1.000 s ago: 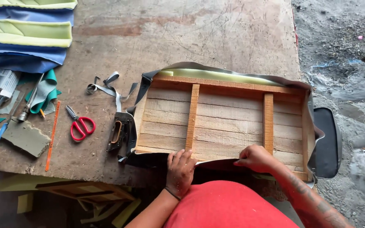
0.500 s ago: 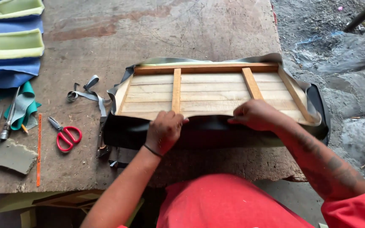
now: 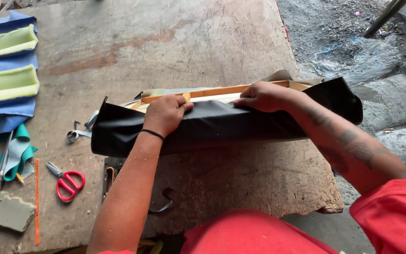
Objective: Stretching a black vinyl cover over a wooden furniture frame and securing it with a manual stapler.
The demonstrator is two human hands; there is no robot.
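Both your hands sit on the upper edge of the black covering sheet (image 3: 222, 129), which is drawn up over the near side of the wooden frame (image 3: 222, 90) standing on edge just beyond your fingers. Your left hand (image 3: 165, 114) is curled with fingers folded over the sheet's top edge, pinching it against the frame rail, probably to keep the material taut there. Your right hand (image 3: 261, 96) lies flatter, fingers together and pressed down on the same edge a little to the right, holding the fold against the wood. The two hands are apart, with a short stretch of sheet between them. Down to the left of your left forearm lie red-handled scissors (image 3: 66, 182) on the worn workbench (image 3: 165, 42), and farther left, blue and yellow-green cushion pieces (image 3: 6, 84).
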